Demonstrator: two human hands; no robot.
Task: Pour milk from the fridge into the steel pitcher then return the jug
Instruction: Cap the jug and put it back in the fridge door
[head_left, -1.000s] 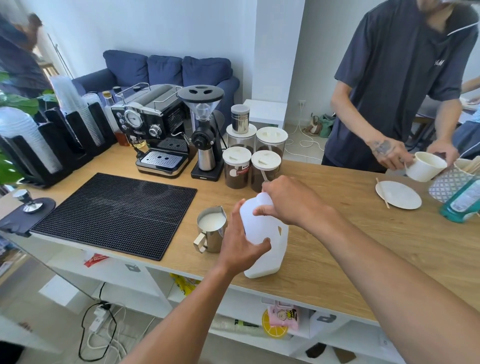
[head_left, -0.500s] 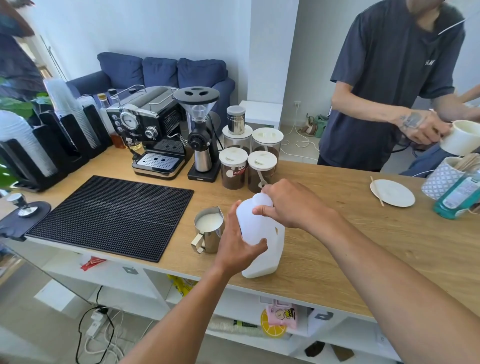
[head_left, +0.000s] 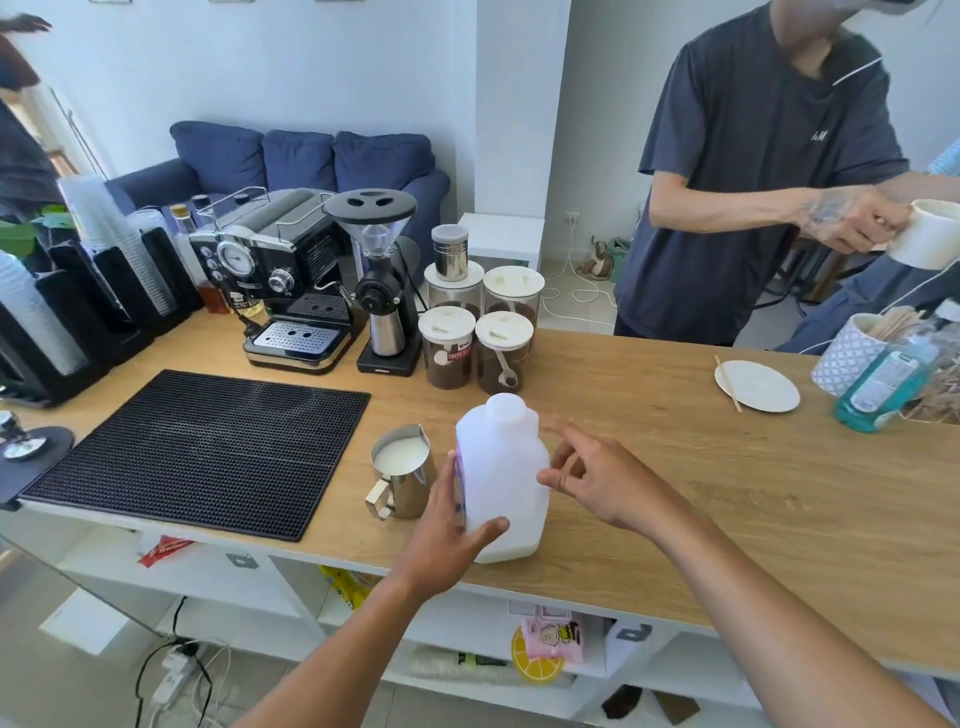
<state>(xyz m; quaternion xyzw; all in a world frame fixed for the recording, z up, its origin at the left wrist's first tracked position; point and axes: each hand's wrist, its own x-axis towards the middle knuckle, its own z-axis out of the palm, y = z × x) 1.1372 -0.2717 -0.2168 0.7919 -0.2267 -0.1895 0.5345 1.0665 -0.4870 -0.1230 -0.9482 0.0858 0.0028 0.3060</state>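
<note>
The white plastic milk jug (head_left: 506, 467) stands upright near the counter's front edge, its white cap on. My left hand (head_left: 447, 530) grips the jug's left side low down, thumb across the front. My right hand (head_left: 592, 475) hovers just right of the jug with loosely spread fingers, holding nothing. The steel pitcher (head_left: 402, 470) stands directly left of the jug, milk visible inside, handle toward me.
A black rubber mat (head_left: 197, 447) lies to the left. Espresso machine (head_left: 280, 291), grinder (head_left: 382, 291) and coffee canisters (head_left: 475, 332) stand behind. A person (head_left: 769, 171) across the wooden counter (head_left: 675, 493) holds a white cup. A saucer (head_left: 756, 387) and blue bottle (head_left: 883, 384) sit at right.
My right hand has come off the jug's cap and moved down to the right, fingers spread. The left hand keeps its hold on the jug. The person opposite lifted the cup.
</note>
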